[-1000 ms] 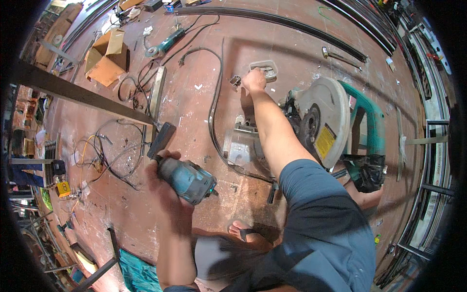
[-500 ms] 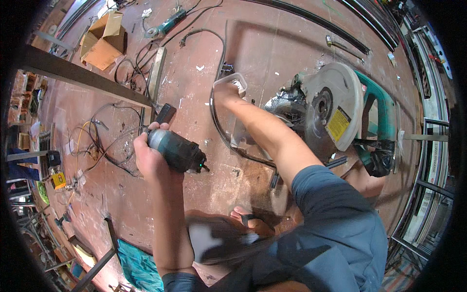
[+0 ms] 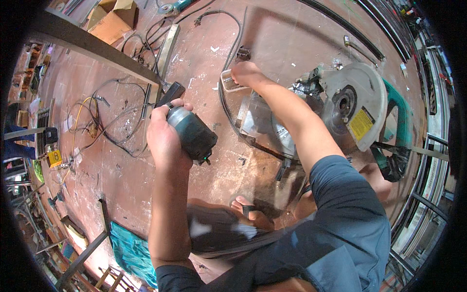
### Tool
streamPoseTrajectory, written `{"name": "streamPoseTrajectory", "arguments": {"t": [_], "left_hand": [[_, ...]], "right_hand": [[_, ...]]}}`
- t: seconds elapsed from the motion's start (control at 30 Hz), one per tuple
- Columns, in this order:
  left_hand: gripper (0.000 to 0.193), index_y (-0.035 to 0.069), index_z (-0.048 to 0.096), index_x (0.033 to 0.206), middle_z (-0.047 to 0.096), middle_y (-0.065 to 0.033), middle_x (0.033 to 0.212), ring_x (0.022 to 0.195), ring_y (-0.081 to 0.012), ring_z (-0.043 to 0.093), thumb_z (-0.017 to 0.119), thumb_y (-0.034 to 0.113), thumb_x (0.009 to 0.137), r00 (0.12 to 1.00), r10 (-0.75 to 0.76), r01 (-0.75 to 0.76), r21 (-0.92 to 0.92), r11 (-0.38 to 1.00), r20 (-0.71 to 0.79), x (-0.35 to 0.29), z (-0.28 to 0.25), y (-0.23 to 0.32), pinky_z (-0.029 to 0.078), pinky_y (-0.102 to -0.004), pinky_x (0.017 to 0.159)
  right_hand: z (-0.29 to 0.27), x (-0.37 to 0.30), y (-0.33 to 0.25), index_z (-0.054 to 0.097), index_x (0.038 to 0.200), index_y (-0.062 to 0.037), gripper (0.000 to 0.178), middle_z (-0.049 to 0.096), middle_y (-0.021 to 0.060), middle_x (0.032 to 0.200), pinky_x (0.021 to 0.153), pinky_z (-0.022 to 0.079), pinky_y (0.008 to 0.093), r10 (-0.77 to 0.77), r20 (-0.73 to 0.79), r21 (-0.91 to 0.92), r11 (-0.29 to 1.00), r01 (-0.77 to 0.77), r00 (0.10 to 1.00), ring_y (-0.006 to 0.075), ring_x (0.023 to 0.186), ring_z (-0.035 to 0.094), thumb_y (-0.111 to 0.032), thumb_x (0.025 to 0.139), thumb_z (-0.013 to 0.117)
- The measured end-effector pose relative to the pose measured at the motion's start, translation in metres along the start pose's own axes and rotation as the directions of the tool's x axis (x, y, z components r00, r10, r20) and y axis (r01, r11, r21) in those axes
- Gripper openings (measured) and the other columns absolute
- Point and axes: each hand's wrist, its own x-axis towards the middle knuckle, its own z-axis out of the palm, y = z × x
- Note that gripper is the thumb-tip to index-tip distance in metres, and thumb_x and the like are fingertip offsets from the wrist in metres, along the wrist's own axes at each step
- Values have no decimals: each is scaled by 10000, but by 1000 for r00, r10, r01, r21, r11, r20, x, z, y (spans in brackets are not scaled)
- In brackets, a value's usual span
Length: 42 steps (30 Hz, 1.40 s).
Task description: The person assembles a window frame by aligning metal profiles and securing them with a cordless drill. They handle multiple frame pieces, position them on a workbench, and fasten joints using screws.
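My left hand (image 3: 168, 129) is wrapped around a dark teal cordless driver (image 3: 191, 135), its small green light lit at the lower end. The black battery block (image 3: 171, 92) sticks out beyond my fingers. My right arm reaches forward past the saw, and my right hand (image 3: 248, 73) closes on a small clear plastic container (image 3: 227, 83) at its right side. The fingertips are partly hidden, and the container's contents are hard to make out. Close to the right forearm stands a cut-off saw (image 3: 348, 104) with a grey blade guard and green handle.
A steel bar (image 3: 92, 48) crosses from the upper left, joining another metal piece (image 3: 168, 53). Loose cables (image 3: 99, 119) lie on the reddish floor. A cardboard box (image 3: 112, 24) sits at the far left, a hammer-like tool (image 3: 357, 48) at the far right. Metal profiles (image 3: 418, 228) line the right side.
The view has shifted, so the floor things sit higher and farther right. My right hand has moved to the container's right side, and the container has shifted nearer. The driver is still held, turned slightly.
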Motion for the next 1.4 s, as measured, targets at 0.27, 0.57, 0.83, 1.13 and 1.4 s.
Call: {"name": "streamPoseTrajectory", "arguments": {"t": [0.27,0.57,0.83,1.13,1.4], "left_hand": [[406,-45,727,1208,794,-197,1045,856,-268,749,534,292,1090,999,-51,52,63,997,-11,-18,9,7,624,-399,766],[419,-54,741,1176,800,-197,1053,872,-270,758,546,296,1053,999,-25,22,107,994,27,-22,13,1,626,-401,782],[376,-4,750,1147,799,-158,1024,860,-248,745,547,306,1081,959,-46,-3,173,985,280,-16,12,-15,629,-402,764],[374,-21,733,1115,771,-148,1012,824,-245,743,512,280,1095,862,-45,-109,271,956,505,-11,-1,-13,623,-375,739],[351,-51,725,1191,767,-137,1025,919,-197,746,507,210,1106,842,-12,-228,376,898,539,-21,8,-7,616,-339,809]], "right_hand": [[22,6,7,853,997,-43,194,845,193,1120,897,664,489,69,-28,214,975,-62,997,373,1052,834,-185,962,727],[-1,-14,-20,865,1034,-21,249,843,197,1152,947,656,495,-24,10,-148,989,25,1000,394,1053,828,-168,966,676],[11,1,6,827,992,10,213,841,205,1024,857,651,485,60,-199,206,978,-18,978,386,958,823,-175,891,796],[-167,-139,-142,770,1244,-10,201,810,72,1036,794,614,304,163,-350,799,-463,384,923,145,908,750,-140,1091,789],[-162,-171,-159,770,1279,20,281,800,81,1051,814,624,293,135,-317,844,-411,345,939,136,894,748,-139,1057,840]]}}
